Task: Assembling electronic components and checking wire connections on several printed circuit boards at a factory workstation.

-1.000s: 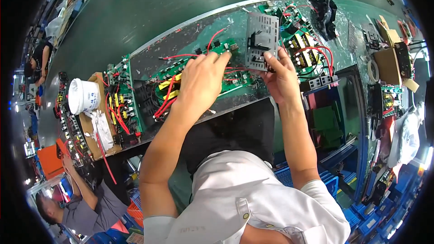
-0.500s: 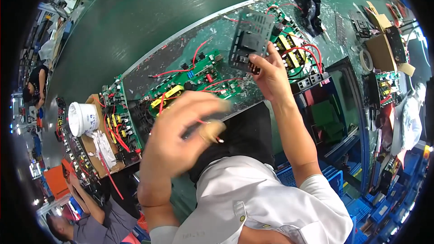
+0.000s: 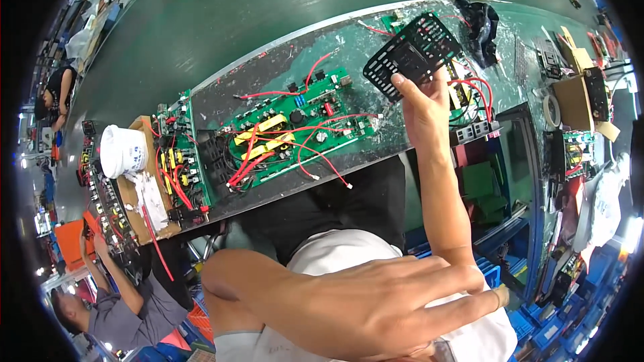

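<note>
My right hand [image 3: 428,108] grips a black slotted plastic panel [image 3: 410,59] by its near edge, thumb on top, and holds it tilted over the bench. Under and behind the panel lies a circuit board [image 3: 463,94] with red wires, partly hidden. My left hand [image 3: 402,302] reaches across my chest, its fingers stretched out by my right forearm, apparently holding nothing. One of its fingertips wears a yellowish cover. A green circuit board [image 3: 315,110] with yellow transformers and loose red wires rests on the bench in front of me.
More boards [image 3: 178,167] stand at the left, beside a white bucket [image 3: 124,151] and a cardboard box [image 3: 137,224]. A crumpled black bag [image 3: 481,30] lies at the far right, near a tape roll [image 3: 551,111]. A co-worker [image 3: 127,308] sits at the lower left.
My left hand has swung from above the near circuit board back across my chest to the right. The panel in my right hand has turned and moved slightly right.
</note>
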The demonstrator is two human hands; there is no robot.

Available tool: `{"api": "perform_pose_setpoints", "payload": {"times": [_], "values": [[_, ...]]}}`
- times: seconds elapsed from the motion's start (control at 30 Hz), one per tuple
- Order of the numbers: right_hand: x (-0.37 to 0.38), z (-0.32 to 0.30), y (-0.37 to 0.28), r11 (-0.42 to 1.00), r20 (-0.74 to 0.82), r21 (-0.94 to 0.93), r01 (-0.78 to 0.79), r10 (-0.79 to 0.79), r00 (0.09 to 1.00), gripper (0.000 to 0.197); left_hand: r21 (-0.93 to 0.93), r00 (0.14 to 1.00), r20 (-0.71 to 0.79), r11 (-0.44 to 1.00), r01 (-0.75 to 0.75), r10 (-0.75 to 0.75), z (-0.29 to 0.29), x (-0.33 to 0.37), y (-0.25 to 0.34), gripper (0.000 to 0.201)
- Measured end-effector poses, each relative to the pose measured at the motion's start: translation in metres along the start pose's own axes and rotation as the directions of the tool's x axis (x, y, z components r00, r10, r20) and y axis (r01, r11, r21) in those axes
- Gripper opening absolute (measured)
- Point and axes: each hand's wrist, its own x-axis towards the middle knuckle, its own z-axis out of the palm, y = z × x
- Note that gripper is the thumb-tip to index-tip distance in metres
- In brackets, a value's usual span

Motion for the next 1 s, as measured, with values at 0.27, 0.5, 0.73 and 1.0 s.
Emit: {"api": "perform_pose_setpoints", "payload": {"times": [0.27,0.5,0.73,1.0], "values": [[-0.005,0.007,0.012,0.97,-0.108,0.234,-0.06,0.087,0.99,0.039,0.191,0.871,0.002,0.854,-0.483,0.492,0.012,-0.009,-0.073,0.06],[-0.02,-0.001,-0.02,0.909,-0.057,-0.385,0.158,-0.195,0.979,0.038,0.676,0.404,-0.72,0.441,0.59,0.564,-0.157,-0.02,-0.102,0.041],[-0.048,-0.023,-0.076,0.241,0.254,-0.947,0.213,0.157,0.954,0.057,0.635,0.529,-0.772,0.463,0.618,0.352,-0.202,-0.001,-0.134,0.029],[-0.023,-0.001,-0.044,0.772,0.044,-0.632,-0.066,0.12,0.992,0.033,0.679,0.571,-0.714,0.598,0.426,0.405,-0.182,-0.017,-0.129,0.021]]}}
